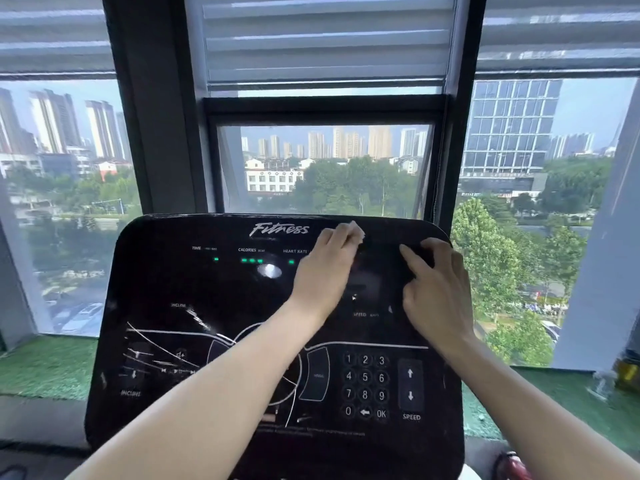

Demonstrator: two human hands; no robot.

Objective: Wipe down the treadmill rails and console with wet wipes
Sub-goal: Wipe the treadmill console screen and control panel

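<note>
The black treadmill console fills the lower middle of the view, with green lights, a number keypad and speed arrows on its face. My left hand lies on the console's upper right part and presses a white wet wipe against it; only the wipe's edge shows past the fingertips. My right hand rests beside it on the console's upper right corner, fingers bent and spread, touching the surface and holding nothing. The treadmill rails are out of view.
Large windows with half-lowered blinds stand right behind the console. Green artificial turf covers the sill on both sides. A yellowish object sits at the far right on the sill, and a red object shows at the bottom right.
</note>
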